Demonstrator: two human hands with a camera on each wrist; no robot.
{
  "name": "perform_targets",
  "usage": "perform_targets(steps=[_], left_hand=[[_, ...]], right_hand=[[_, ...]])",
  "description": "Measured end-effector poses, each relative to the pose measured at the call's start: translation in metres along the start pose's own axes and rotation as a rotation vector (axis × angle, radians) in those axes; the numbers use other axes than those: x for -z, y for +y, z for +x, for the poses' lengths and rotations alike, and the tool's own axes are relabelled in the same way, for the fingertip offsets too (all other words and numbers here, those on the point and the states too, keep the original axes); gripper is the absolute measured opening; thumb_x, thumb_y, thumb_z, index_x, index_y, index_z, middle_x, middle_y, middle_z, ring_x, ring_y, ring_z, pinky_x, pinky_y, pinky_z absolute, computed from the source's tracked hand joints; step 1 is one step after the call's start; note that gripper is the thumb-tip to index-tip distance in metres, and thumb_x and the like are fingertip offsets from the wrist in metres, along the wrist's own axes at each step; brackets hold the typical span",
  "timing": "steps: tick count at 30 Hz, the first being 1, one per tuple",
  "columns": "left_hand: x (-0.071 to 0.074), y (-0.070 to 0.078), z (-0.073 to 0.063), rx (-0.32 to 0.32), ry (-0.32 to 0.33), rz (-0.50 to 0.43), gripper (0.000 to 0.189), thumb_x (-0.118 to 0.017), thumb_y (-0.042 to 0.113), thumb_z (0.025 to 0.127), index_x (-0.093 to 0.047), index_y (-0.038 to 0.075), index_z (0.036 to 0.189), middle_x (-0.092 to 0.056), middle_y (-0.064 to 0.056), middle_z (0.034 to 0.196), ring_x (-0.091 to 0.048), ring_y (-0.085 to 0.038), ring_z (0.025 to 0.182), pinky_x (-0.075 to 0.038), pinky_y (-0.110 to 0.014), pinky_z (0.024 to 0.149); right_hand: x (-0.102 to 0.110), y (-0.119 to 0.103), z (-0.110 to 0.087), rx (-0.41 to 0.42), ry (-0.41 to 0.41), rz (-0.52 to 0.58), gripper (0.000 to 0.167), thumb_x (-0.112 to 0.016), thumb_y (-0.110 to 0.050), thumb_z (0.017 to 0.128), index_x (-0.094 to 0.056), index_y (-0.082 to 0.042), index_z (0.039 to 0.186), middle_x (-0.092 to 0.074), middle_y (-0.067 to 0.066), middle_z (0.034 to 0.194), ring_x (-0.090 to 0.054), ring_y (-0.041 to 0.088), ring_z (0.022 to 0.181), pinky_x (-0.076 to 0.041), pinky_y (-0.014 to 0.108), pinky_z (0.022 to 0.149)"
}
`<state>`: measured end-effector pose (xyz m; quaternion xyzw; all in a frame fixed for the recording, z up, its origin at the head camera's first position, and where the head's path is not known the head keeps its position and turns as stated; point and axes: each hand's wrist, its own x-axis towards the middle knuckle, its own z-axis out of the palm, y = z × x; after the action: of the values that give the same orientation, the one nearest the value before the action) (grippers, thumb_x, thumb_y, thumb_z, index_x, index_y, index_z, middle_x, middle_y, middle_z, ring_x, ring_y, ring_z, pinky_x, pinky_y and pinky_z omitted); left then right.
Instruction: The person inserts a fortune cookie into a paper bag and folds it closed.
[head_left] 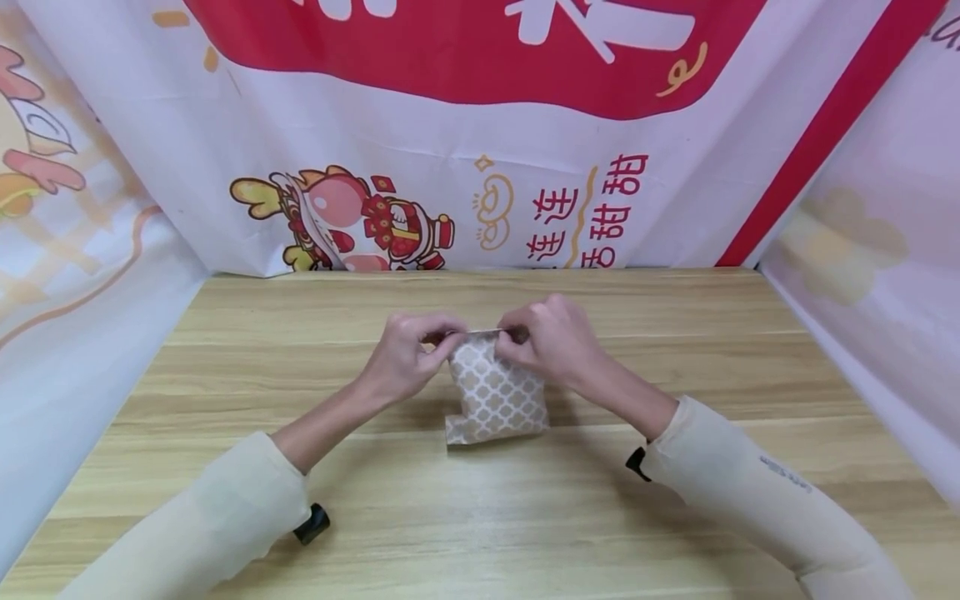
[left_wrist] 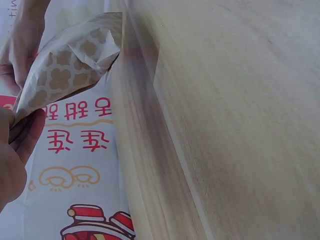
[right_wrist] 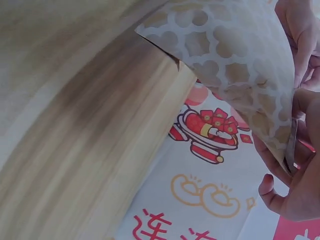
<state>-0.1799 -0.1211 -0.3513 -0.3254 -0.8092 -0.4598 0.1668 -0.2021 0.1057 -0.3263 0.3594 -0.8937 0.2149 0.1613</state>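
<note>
A tan paper bag (head_left: 501, 396) with a white lattice pattern stands on the wooden table, its bottom flap jutting to the left. My left hand (head_left: 408, 354) pinches the top left corner of the bag between thumb and fingers. At the top right corner, my right hand (head_left: 551, 342) pinches the edge in the same way. Between the two hands the top edge runs taut and thin. The left wrist view shows the bag's creased side (left_wrist: 65, 70) bulging. From the right wrist, the patterned face (right_wrist: 230, 55) narrows toward the pinched top. Whatever is inside stays hidden.
The wooden table (head_left: 337, 508) spreads around the bag. Behind it hangs a white and red printed cloth (head_left: 420, 125) with a cartoon figure. Pale cloth walls (head_left: 862, 208) stand at both sides. Beige sleeves (head_left: 217, 508) cover the forearms, with black pieces at the cuffs.
</note>
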Motion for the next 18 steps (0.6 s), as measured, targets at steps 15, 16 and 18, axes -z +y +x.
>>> perform_targets(steps=[15,16,18], left_hand=[[0.008,-0.005,-0.002,0.085,-0.002,-0.069,0.006,-0.071,-0.007,0.093,-0.076,-0.005,0.096,-0.076,-0.015,0.085,-0.065,-0.016,0.064,-0.054,-0.019,0.056],[0.009,-0.006,-0.002,0.100,-0.003,-0.081,0.006,-0.071,-0.007,0.092,-0.076,-0.006,0.096,-0.076,-0.015,0.085,-0.065,-0.017,0.063,-0.054,-0.018,0.055],[0.010,-0.006,-0.001,0.131,-0.007,-0.105,0.006,-0.071,-0.008,0.092,-0.076,-0.007,0.096,-0.076,-0.016,0.084,-0.065,-0.019,0.063,-0.054,-0.018,0.055]], right_hand=[[0.003,0.024,-0.017,-0.042,0.022,0.175,0.020,-0.062,-0.003,0.082,-0.080,0.001,0.091,-0.075,0.007,0.075,-0.060,0.011,0.058,-0.051,0.023,0.052],[0.003,0.025,-0.018,-0.047,0.009,0.205,0.021,-0.062,-0.001,0.082,-0.080,0.002,0.093,-0.076,0.008,0.077,-0.061,0.012,0.059,-0.052,0.023,0.053],[0.004,0.026,-0.019,-0.055,-0.017,0.265,0.022,-0.062,0.002,0.083,-0.079,0.004,0.097,-0.076,0.010,0.080,-0.060,0.013,0.059,-0.051,0.022,0.053]])
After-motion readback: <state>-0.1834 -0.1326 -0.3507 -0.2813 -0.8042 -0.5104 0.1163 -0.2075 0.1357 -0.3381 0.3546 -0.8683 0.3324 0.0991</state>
